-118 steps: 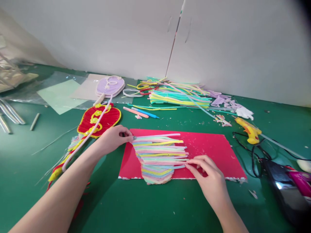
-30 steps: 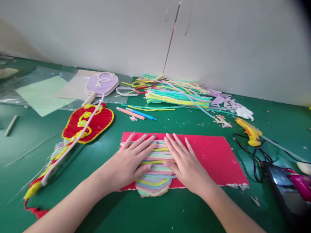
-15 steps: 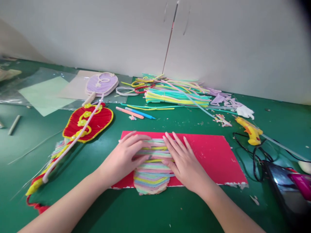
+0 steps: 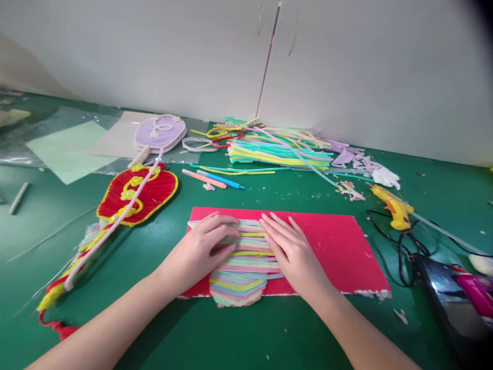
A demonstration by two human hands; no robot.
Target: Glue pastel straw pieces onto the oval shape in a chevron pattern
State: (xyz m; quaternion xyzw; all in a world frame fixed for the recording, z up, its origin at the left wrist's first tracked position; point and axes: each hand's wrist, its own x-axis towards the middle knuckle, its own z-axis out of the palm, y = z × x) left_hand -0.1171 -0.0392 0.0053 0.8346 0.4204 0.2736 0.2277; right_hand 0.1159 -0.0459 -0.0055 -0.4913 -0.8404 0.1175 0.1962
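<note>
Pastel pipe cleaners [image 4: 250, 246] lie side by side in stripes across a red board [image 4: 335, 246]. Their lower part forms a rounded striped piece [image 4: 239, 293] that overhangs the board's front edge. My left hand [image 4: 206, 241] rests on the left side of the stripes, fingers bent a little and thumb apart. On the right side, my right hand [image 4: 290, 246] lies with fingers stretched over the stripe ends, and its thumb is mostly hidden. Neither hand grips anything I can see; both touch the pipe cleaners from above.
A red fan-shaped piece with yellow trim [image 4: 134, 195] and a lilac one [image 4: 159, 132] lie left. Behind are bundled pipe cleaners [image 4: 277, 155], two pens [image 4: 211, 179] and lilac scraps [image 4: 352, 158]. At right are a yellow glue gun [image 4: 395, 208], its cable and a black box [image 4: 442, 288].
My right hand's fingers have drawn closer together, and its thumb has tucked in from the stripes. My left hand stays nearly in place. The whole view has shifted slightly.
</note>
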